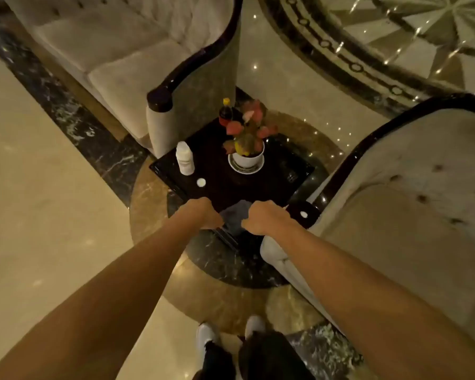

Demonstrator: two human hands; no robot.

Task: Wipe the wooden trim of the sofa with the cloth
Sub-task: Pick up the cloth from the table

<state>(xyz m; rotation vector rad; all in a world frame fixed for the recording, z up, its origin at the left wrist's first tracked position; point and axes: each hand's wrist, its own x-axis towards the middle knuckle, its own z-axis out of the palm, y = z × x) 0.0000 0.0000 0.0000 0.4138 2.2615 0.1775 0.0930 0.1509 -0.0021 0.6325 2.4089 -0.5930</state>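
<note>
A grey cloth (235, 217) is held between my two hands over the near corner of a dark side table (280, 185). My left hand (202, 213) grips its left edge and my right hand (263, 218) grips its right edge. A beige sofa (115, 58) stands at the upper left, with dark glossy wooden trim (188, 65) curving down its arm to a rounded end. A second beige sofa (412, 215) is at the right; its dark wooden trim (368, 145) ends in a knob (305, 215) just right of my right hand.
On the side table stand a white bottle (185, 158), its loose white cap (201, 182), a potted plant with pink leaves (246, 149) and a dark bottle with a yellow cap (225, 113). Polished marble floor lies all around; my white shoes (231, 331) show below.
</note>
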